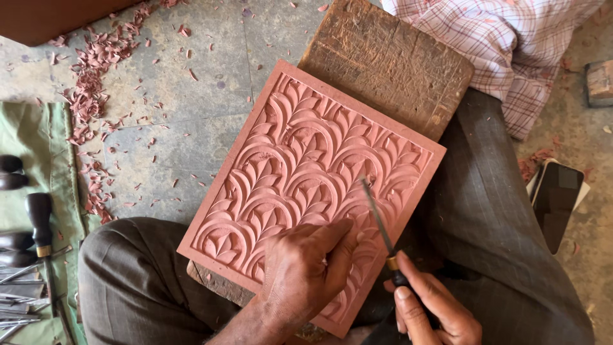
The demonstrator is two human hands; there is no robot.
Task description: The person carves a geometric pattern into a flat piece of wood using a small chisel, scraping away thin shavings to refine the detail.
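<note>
Here, right hand (434,310) gripping chisel (378,220), left hand (305,271) flat on carved panel (300,160).

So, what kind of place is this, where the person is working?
Probably a wood-carving workshop, with work done on the floor. A reddish carved panel with leaf pattern rests on the lap, reddish shavings litter the grey concrete floor, and dark-handled chisels lie on a green cloth.

Open floor (159,128) left of carved panel (306,166); tools (32,255) far left, phone (557,201) right.
</note>
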